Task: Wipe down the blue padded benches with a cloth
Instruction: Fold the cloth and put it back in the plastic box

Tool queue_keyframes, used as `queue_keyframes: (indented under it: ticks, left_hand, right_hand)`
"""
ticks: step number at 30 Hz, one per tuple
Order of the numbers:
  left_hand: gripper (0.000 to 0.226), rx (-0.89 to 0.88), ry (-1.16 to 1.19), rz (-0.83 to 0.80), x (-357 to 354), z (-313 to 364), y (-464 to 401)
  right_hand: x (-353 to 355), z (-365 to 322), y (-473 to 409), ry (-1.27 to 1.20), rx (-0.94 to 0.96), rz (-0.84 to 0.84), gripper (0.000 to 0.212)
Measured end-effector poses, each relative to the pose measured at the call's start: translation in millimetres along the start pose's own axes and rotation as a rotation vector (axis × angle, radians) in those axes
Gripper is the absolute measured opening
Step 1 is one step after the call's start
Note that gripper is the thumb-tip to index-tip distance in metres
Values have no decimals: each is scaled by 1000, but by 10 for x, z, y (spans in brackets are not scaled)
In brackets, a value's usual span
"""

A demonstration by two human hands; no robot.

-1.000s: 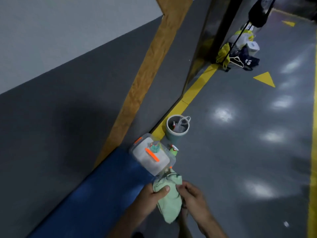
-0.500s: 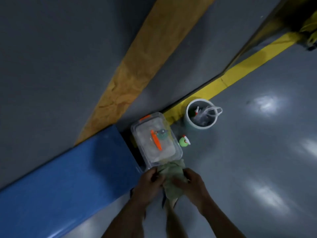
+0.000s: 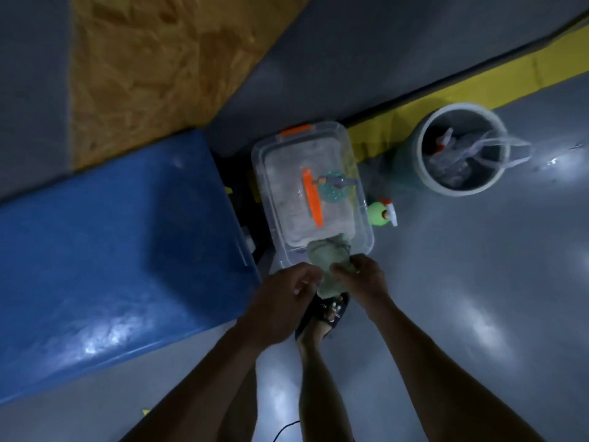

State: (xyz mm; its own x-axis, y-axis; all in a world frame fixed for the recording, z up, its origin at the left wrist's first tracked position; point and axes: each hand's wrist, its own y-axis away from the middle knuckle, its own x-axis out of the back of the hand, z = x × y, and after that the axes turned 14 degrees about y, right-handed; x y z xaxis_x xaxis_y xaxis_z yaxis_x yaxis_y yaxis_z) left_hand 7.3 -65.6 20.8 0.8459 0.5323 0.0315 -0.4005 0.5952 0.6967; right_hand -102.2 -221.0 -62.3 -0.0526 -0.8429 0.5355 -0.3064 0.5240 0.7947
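Observation:
A blue padded bench (image 3: 105,250) fills the left of the head view, its end near the middle. A pale green cloth (image 3: 328,260) hangs bunched between both hands, just right of the bench end and over the near edge of a clear box. My left hand (image 3: 293,291) grips the cloth's left side with curled fingers. My right hand (image 3: 360,279) pinches its right side. Neither hand touches the bench.
A clear plastic box (image 3: 309,189) with orange latches stands against the bench end, a teal spray bottle (image 3: 334,189) on its lid. A green spray bottle (image 3: 381,213) stands beside it. A grey bucket (image 3: 462,148) holds plastic bags. My sandalled foot (image 3: 325,314) is below the cloth. Grey floor lies right.
The view has tilted steeply down and closer to the box and bench end. Both hands keep holding the cloth, which is now more bunched up between them.

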Motion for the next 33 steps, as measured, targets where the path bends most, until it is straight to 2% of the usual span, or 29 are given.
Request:
queue_keyframes:
  ticks: [3, 9, 12, 15, 19, 21, 23, 26, 28, 30, 33]
  left_hand:
    - [24, -46, -67, -12, -49, -92, -139]
    - [26, -22, -107, -13, -112, -154, -297]
    - [25, -13, -102, -2, -139, -130, -350]
    - [25, -6, -114, 6, -183, -96, -394]
    - [26, -22, -116, 21, -244, -45, -430]
    - [26, -28, -119, 23, -265, -15, -445]
    - [27, -3, -114, 21, -276, 11, -463]
    - [28, 35, -94, 48, -287, 30, -482]
    - [29, 35, -82, 60, -289, 42, -472]
    - [27, 11, -85, 69, -275, 46, -444]
    - [24, -16, -72, 96, -236, 22, -408]
  right_hand:
    - [-119, -84, -294, 55, 34, 64, 32]
    - [-341, -100, -632, 122, 70, 177, 37]
    - [-399, -63, -671, 64, 86, 200, 38]
    - [-377, 24, -675, -4, 59, 197, 51]
    - [-165, 60, -704, -31, 60, 352, 48]
    - [9, -67, -734, -32, 152, 457, 48]
    - [177, -240, -826, 24, 320, 535, 57]
    - [337, -492, -1042, 187, 535, 521, 72]
    - [370, -610, -1175, 335, 650, 489, 67]
    - [364, -665, -1271, 434, 709, 465, 51]
    - [344, -668, -1349, 443, 721, 434, 26]
